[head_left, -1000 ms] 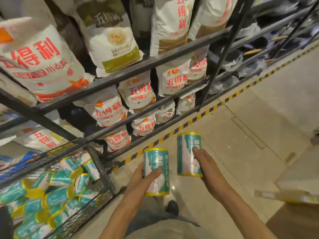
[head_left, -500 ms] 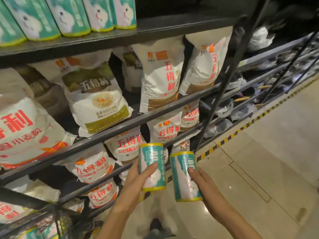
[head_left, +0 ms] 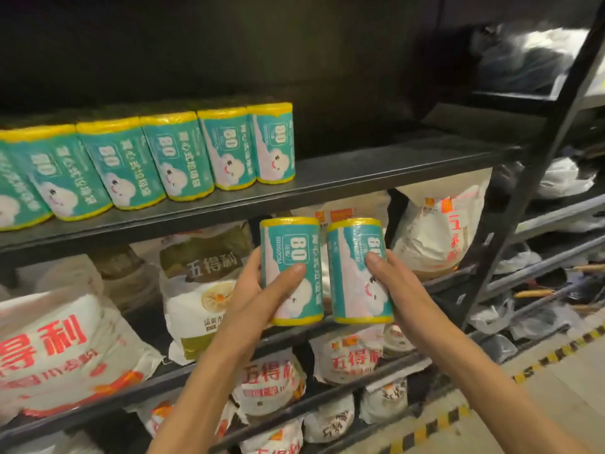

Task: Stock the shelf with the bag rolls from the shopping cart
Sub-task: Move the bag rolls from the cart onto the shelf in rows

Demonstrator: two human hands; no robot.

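Two teal bag rolls were held upright, side by side and nearly touching: the left roll [head_left: 292, 270] was clasped in the left hand [head_left: 262, 290], the right roll [head_left: 358, 270] in the right hand [head_left: 397, 283], thumbs laid across the labels. Just above the fingertips, the dark shelf [head_left: 376, 172] lay bare to the right of the shelved rolls [head_left: 163, 155], its front edge close over the held rolls' yellow tops. The row was cut off at the left border. Behind the fingers, flour sacks [head_left: 203, 290] were partly hidden. "80" was legible on each label; smaller print was blurred.
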